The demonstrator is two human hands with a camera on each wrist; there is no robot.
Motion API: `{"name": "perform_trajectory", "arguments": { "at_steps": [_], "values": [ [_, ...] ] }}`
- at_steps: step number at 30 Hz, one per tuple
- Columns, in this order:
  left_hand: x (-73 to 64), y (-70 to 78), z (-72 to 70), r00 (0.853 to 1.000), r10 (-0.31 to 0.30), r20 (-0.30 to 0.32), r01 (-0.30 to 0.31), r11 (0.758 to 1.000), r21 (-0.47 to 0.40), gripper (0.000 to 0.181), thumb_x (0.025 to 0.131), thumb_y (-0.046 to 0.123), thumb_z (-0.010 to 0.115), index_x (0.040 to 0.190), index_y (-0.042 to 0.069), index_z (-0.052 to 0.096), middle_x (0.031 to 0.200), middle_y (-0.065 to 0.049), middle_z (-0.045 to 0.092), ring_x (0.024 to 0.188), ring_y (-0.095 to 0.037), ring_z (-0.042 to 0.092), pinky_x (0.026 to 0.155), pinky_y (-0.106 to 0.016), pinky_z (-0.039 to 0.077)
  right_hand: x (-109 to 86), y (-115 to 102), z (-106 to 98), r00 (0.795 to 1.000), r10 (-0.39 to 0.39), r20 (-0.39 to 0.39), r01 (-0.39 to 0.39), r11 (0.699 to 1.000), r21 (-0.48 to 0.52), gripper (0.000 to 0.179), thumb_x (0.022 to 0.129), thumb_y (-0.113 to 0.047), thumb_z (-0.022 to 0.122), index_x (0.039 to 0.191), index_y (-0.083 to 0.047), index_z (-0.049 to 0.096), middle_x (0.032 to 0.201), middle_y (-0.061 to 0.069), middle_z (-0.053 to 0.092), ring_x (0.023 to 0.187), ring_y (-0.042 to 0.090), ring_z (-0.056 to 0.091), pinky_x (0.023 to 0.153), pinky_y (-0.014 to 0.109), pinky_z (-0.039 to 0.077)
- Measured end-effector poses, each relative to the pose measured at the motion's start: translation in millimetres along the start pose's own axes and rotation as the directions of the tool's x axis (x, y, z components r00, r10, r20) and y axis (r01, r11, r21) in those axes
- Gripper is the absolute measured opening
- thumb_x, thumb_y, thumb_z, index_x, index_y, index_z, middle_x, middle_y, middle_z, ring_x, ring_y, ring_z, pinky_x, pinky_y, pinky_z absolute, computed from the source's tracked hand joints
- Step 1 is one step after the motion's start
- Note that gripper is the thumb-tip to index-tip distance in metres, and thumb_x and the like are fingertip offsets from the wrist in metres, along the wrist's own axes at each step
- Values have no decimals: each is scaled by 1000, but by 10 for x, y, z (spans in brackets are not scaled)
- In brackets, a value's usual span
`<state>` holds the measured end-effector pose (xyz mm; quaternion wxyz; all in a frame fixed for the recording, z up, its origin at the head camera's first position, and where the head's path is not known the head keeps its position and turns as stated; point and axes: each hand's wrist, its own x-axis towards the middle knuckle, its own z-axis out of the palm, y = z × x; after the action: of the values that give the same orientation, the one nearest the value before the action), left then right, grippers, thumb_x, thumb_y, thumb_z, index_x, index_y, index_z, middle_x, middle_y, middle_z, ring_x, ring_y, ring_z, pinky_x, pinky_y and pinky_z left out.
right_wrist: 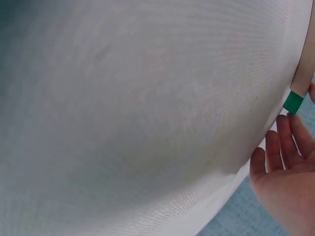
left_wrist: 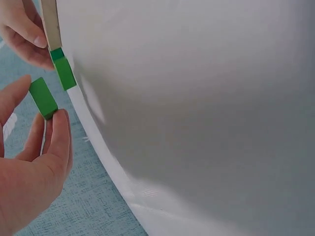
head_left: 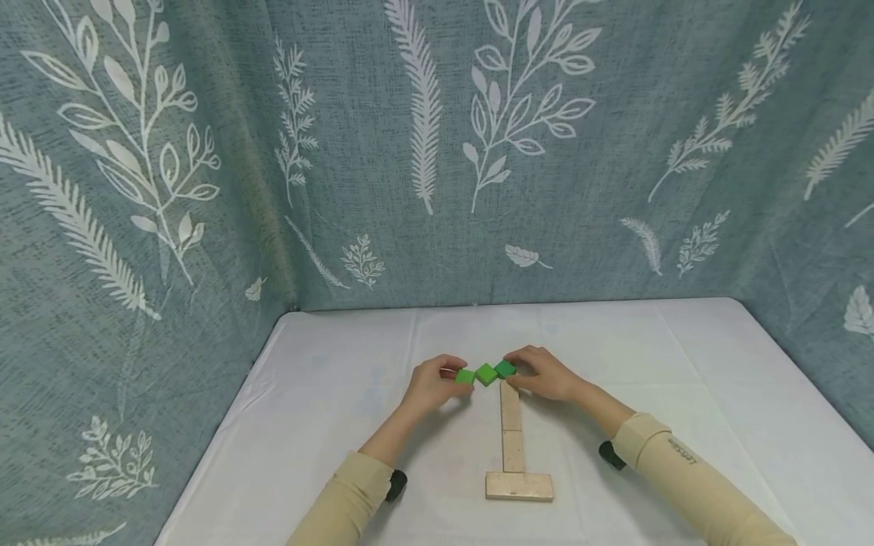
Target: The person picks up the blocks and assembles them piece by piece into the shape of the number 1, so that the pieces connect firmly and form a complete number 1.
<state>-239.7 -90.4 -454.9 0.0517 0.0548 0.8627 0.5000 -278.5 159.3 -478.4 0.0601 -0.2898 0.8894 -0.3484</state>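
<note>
My left hand [head_left: 432, 385] pinches a light green block [left_wrist: 44, 98] between thumb and fingertips. Just right of it in the head view, a second light green block [head_left: 486, 374] touches a dark green block [head_left: 505, 368] at its side. Around the dark green one, my right hand [head_left: 549, 374] has its thumb and fingertips on opposite sides. That block sits at the far end of a column of two plain wooden blocks [head_left: 511, 409]. Across the column's near end lies another wooden block [head_left: 519, 486].
A white cloth [head_left: 355, 341] covers the table. Blue-green curtains [head_left: 451, 250] with white leaf prints stand behind it and at both sides. Beige sleeves [head_left: 683, 462] and dark wrist-worn devices [head_left: 397, 485] are on both arms.
</note>
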Motion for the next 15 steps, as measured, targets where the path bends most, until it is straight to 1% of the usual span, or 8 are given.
{"name": "perform_trajectory", "arguments": {
  "at_steps": [4, 10, 15],
  "values": [
    [31, -2, 5, 1000, 20, 0, -20, 1000, 6, 38, 78, 11, 81, 113, 1, 67, 106, -10, 67, 101, -28, 62, 79, -37, 52, 0, -13, 4, 1000, 4, 3, -4, 1000, 6, 41, 96, -22, 62, 128, 2, 58, 124, 17, 59, 120, 40, 47, 102, 57, 35],
    [73, -21, 22, 1000, 14, 8, -14, 1000, 15, 37, 78, 11, 81, 112, 2, 67, 106, -11, 67, 100, -28, 63, 76, -34, 53, 0, 2, 15, 1000, 23, 3, -23, 1000, 8, 41, 95, -23, 62, 129, 0, 57, 124, 16, 58, 121, 38, 47, 102, 56, 35],
    [95, -35, 28, 1000, 11, 14, -12, 1000, 18, 38, 78, 9, 81, 112, 0, 67, 104, -12, 67, 97, -27, 63, 75, -33, 53, 1, 11, 20, 1000, 17, 0, -17, 1000, 4, 41, 95, -23, 62, 129, 1, 58, 123, 16, 59, 120, 39, 48, 101, 56, 35]
  ]
}}
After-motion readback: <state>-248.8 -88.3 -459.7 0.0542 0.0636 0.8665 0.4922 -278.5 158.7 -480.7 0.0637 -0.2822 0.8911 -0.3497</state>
